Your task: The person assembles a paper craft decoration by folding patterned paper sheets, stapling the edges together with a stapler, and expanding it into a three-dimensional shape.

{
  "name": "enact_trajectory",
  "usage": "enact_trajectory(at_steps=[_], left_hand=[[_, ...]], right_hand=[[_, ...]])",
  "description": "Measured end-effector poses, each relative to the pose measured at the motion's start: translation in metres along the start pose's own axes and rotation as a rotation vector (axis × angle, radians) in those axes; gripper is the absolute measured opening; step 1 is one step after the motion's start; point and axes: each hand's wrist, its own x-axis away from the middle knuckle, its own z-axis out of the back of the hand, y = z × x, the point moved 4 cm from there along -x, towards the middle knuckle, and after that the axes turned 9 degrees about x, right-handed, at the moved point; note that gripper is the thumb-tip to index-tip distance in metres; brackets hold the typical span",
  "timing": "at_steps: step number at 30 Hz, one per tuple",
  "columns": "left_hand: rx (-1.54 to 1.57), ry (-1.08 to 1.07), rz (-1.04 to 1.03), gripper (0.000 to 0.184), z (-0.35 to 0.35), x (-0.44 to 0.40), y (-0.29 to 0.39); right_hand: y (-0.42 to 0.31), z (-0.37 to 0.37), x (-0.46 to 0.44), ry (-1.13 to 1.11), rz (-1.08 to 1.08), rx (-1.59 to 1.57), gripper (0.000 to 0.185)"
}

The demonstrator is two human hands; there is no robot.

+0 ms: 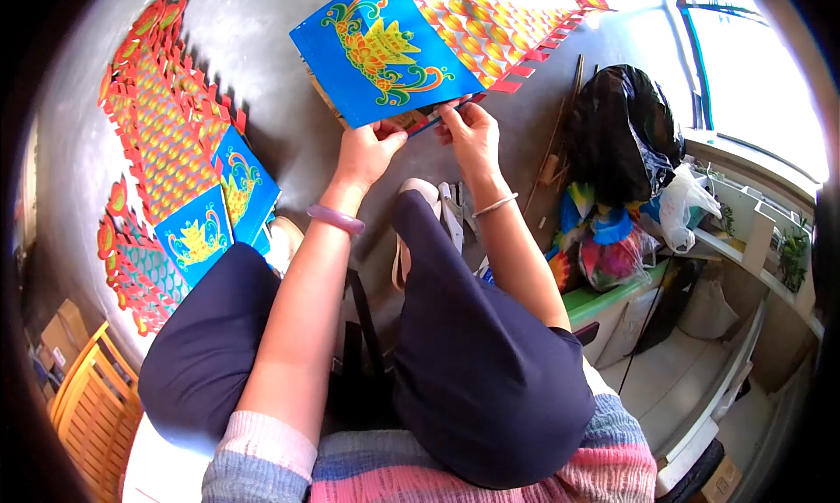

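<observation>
A printed paper ornament has a blue panel with a yellow-green lotus and a tapering body in orange, yellow and white scales. Red tabs stick out along one side of it. Below the blue panel, my left hand is closed in a pinch on the lower edge. My right hand pinches that edge a little further right. Between the two hands a narrow opening shows part of the inside or underside. The fingertips of both hands are partly hidden by the paper.
On the grey floor at left lie several similar paper ornaments with red edging. A black plastic bag and a colourful bag stand at right, beside thin sticks. A wooden chair is at lower left.
</observation>
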Motion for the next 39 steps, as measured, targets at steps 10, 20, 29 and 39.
enact_trajectory(at_steps=[10, 20, 29, 39], left_hand=[[0.444, 0.191, 0.061, 0.020, 0.023, 0.001, 0.007], [0.418, 0.149, 0.136, 0.018, 0.021, 0.002, 0.017], [0.199, 0.234, 0.161, 0.010, 0.019, 0.007, -0.006], [0.297, 0.277, 0.457, 0.025, 0.024, 0.015, -0.019]], right_hand=[[0.005, -0.005, -0.004, 0.125, -0.131, -0.065, 0.010], [0.000, -0.005, -0.005, 0.100, -0.136, -0.205, 0.014], [0.002, -0.015, 0.013, -0.098, -0.162, -0.272, 0.024], [0.006, -0.026, 0.016, -0.079, -0.198, -0.314, 0.019]])
